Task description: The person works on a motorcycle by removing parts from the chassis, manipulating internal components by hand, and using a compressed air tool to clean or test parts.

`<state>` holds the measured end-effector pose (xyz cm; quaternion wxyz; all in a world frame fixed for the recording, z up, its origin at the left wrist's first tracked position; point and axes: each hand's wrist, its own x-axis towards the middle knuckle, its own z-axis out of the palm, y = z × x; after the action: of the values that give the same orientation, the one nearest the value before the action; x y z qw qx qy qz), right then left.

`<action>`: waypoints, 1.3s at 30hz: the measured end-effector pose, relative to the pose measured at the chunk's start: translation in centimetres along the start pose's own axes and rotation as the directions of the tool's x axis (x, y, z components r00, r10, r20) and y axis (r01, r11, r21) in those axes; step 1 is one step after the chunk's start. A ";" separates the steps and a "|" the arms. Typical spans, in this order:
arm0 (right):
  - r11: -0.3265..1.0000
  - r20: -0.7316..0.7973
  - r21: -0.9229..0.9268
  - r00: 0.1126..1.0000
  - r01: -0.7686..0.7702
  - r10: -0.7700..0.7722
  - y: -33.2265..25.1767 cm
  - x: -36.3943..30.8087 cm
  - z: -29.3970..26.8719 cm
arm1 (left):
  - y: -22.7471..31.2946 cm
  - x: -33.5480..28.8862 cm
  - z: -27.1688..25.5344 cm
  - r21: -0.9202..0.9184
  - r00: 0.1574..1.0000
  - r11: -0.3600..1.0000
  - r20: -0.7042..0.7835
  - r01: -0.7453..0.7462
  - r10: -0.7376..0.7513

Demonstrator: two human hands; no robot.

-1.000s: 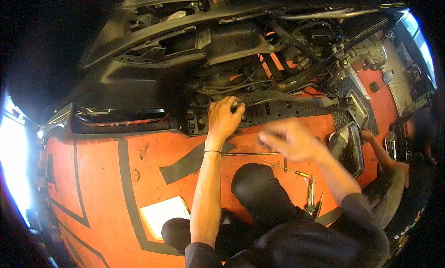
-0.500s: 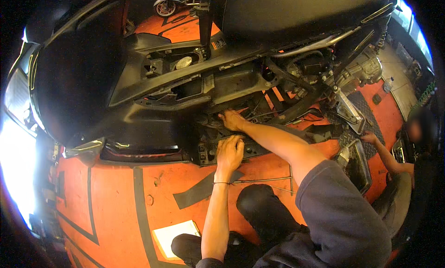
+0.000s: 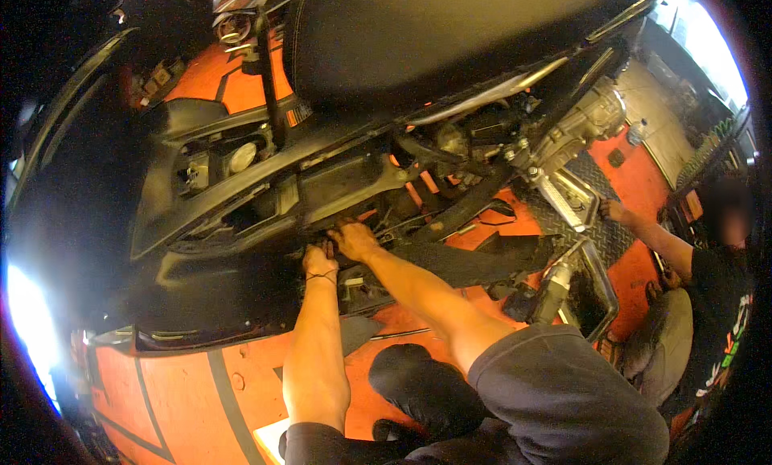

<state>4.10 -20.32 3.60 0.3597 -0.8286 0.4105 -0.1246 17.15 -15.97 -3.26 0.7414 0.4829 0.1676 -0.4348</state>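
Note:
A black scooter body (image 3: 185, 288) stretches across my front, its side opened up so the frame and hoses show. Both hands reach close together to the lower edge of that opening. My left hand (image 3: 321, 261) has its fingers curled against the dark bodywork; whatever they grip is hidden. Just right of it, my right hand (image 3: 355, 240) rests with fingers apart on the black part above a long black lower panel (image 3: 458, 261). The fingertips of both hands are partly lost in shadow.
A co-worker's hand (image 3: 615, 211) is beside a metal bracket (image 3: 569, 199) at the right. A grey-green power tool (image 3: 553, 294) stands near a black-rimmed part (image 3: 599, 292). A white sheet (image 3: 272, 439) lies on the orange floor (image 3: 181, 384). Another two-wheeler (image 3: 233, 28) stands behind.
The view has shifted, so the scooter sits further left. My left hand has moved forward from the lower panel to the opening, close beside my right. The power tool now shows at the right.

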 end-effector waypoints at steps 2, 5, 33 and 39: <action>1.000 -0.053 -0.002 0.998 -0.015 0.015 1.9 0.2 0.0 | -2.1 0.4 1.7 -0.091 0.997 0.993 0.047 0.073 -0.069; 0.993 0.026 0.054 0.994 -0.106 0.105 1.4 -0.2 -0.7 | -2.9 0.9 2.7 -0.103 0.996 0.992 0.064 0.073 -0.067; 0.972 0.247 -0.168 0.948 -0.162 0.201 -0.1 2.5 -0.5 | -2.2 -5.1 4.9 -0.133 0.991 0.991 0.132 -0.016 0.033; 0.984 0.155 0.171 0.988 -0.052 0.026 -0.5 0.8 0.1 | -1.9 -3.1 2.4 -0.051 0.959 0.984 0.219 -0.173 0.180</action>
<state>4.97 -20.66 3.79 0.4635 -0.7928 0.3856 -0.0894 13.44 -16.84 -1.09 0.7988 0.4323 0.0465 -0.4157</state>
